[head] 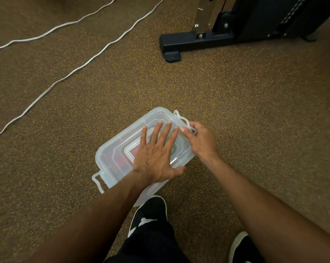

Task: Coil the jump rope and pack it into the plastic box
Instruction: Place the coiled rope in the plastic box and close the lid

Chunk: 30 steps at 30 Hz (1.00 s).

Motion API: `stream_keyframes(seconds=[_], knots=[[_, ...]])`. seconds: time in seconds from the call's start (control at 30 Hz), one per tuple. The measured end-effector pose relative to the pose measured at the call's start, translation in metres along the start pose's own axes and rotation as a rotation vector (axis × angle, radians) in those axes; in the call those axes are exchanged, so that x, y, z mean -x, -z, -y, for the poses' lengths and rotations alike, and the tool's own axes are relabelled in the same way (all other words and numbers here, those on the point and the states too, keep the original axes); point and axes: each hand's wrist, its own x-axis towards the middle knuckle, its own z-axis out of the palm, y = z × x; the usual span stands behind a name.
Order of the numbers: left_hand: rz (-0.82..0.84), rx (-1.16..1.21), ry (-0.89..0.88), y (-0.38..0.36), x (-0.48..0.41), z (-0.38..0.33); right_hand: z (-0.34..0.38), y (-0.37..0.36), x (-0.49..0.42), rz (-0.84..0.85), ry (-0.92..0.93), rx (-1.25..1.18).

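Observation:
A translucent plastic box [111,149] with its lid on sits on the speckled brown floor in front of my feet. Something red shows dimly through the lid. My left hand [156,154] lies flat on the lid with fingers spread, the thumb hooked over the near edge. My right hand [200,141] grips the clear latch handle [183,119] at the box's right end. A second latch handle [97,180] sticks out at the left end. The white jump rope [69,74] lies stretched in two long lines across the floor at the upper left, away from the box.
The black base of a gym machine [196,39] stands at the upper right, beyond the box. My two black-and-white shoes [149,213] are at the bottom, the left one touching the box's near side.

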Motion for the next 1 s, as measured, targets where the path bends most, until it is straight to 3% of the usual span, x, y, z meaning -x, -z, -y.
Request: stream_keyframes(seconds=[0.23, 0.43, 0.77, 0.93, 1.0], knots=[[-0.015, 0.021, 0.018, -0.001, 0.0, 0.0, 0.003, 0.004, -0.001, 0.016, 0.078, 0.171], [-0.024, 0.041, 0.022, -0.001, 0.0, 0.0, 0.009, 0.003, 0.007, -0.094, 0.178, 0.395], [-0.06, 0.072, 0.016, -0.003, 0.0, 0.002, 0.012, 0.001, 0.014, -0.112, 0.19, 0.39], [-0.06, 0.135, -0.017, -0.001, 0.002, 0.004, 0.014, 0.012, 0.013, 0.057, 0.17, 0.388], [-0.087, 0.346, -0.02, 0.006, 0.005, 0.008, 0.019, 0.015, 0.019, 0.091, 0.241, 0.459]])
